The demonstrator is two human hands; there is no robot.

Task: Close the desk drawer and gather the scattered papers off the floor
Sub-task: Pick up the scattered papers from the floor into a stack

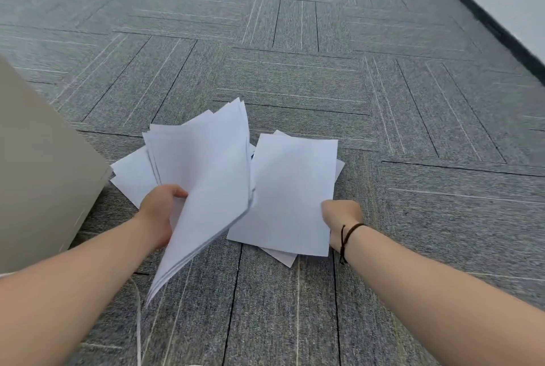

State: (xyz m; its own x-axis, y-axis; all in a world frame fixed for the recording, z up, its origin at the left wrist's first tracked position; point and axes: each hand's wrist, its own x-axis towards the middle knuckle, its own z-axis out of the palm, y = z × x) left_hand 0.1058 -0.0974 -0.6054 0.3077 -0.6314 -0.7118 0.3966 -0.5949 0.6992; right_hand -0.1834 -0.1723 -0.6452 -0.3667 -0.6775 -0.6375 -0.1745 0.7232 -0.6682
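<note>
Left hand [160, 209]: grips a lifted paper stack [203, 177].
Right hand [340, 219]: pinches top floor sheet [292, 188] by its edge.
Carpet [295, 56]: open beyond.

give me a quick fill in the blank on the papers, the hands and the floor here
1. The left hand holds a stack of white ____.
2. A dark cord bracelet sits on the ____ wrist.
3. The right hand has its grip on a sheet over the grey ____.

Missing words: papers; right; carpet
</note>
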